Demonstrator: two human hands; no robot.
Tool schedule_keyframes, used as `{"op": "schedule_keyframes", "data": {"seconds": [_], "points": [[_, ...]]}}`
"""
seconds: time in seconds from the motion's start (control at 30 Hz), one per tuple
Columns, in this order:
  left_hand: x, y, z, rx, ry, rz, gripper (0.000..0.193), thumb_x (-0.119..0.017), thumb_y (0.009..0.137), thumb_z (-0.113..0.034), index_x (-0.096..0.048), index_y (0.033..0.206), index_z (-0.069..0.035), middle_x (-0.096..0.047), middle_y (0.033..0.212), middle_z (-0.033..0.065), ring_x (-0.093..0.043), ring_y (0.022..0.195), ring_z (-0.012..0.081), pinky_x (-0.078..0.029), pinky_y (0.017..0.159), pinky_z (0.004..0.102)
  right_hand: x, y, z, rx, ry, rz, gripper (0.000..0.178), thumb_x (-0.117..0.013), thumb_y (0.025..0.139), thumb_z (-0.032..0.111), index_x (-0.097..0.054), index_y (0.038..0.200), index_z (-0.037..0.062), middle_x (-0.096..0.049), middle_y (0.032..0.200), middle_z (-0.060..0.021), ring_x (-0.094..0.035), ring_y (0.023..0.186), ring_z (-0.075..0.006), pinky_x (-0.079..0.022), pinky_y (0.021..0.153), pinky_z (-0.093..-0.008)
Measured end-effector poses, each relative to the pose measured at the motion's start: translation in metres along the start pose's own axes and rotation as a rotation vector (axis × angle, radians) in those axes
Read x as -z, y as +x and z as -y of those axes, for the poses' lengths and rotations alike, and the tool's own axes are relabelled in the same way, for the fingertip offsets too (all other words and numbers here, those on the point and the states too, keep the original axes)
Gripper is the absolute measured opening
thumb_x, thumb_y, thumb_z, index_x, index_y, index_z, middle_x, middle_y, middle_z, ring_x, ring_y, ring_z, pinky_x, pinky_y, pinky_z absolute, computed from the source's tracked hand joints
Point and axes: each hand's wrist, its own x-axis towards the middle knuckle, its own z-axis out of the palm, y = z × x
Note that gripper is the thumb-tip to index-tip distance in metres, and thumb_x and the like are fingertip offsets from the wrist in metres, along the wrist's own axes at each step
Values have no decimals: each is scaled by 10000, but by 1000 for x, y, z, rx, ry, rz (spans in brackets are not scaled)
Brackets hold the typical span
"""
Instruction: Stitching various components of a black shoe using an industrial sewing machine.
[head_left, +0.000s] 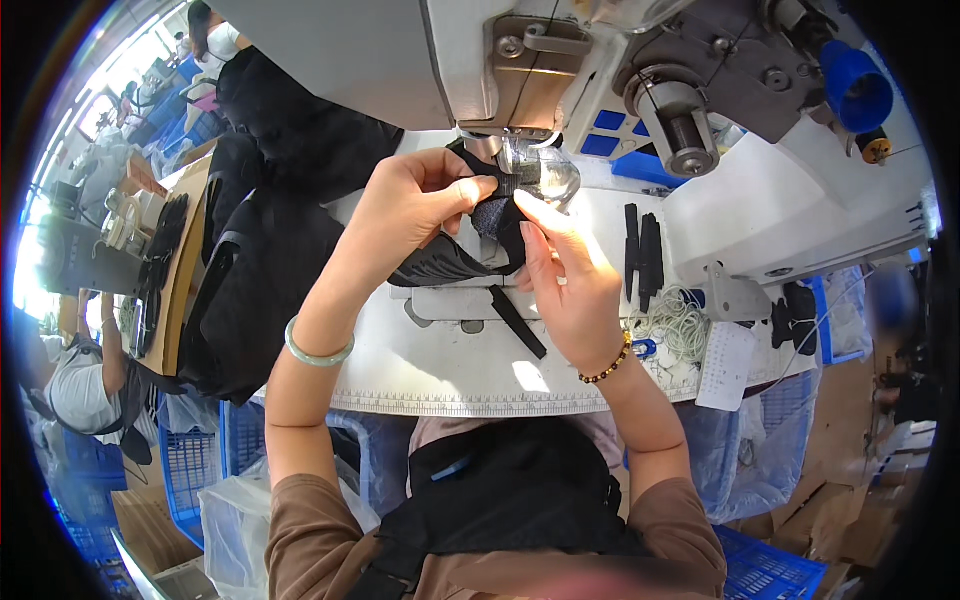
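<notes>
Close under the head of a white sewing machine (480,70), both my hands pinch a piece of black fabric (440,262). My left hand (412,205), with a pale bangle on its wrist, grips the fabric's upper edge between thumb and fingers. On the other side my right hand (565,265), wearing a beaded bracelet, pinches the same edge with thumb and forefinger. A ribbed black strip (508,184) shows between the two thumbs, next to the presser area. The needle itself is hidden. Below the fabric a loose black strip (518,322) lies on the white machine table (400,365).
Several black strips (648,250) lie right of my right hand, near tangled pale cord (675,325) and a white card (726,365). A large pile of black fabric (280,230) fills the left side. Blue crates (190,470) stand below the table. Other people sit at the far left.
</notes>
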Motion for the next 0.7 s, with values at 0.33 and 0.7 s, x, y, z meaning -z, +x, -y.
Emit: {"op": "schedule_keyframes", "data": {"seconds": [0.33, 0.7], "points": [[1, 13, 11, -24, -131, 80, 126, -613, 815, -99, -603, 838, 24, -548, 646, 6, -437, 459, 29, -322, 418, 160, 0, 2, 0, -11, -47, 23, 297, -573, 846, 3, -562, 1140, 41, -596, 930, -168, -615, 754, -303, -498, 672, -321], [-5, 16, 5, 118, -345, 62, 95, -613, 807, -84, -604, 803, 10, -563, 614, 11, -506, 425, 57, -395, 364, 166, 7, 12, 16, 20, -278, 61, 314, -603, 818, 33, -559, 1128, 51, -572, 807, -140, -594, 606, -288, -495, 541, -337]]}}
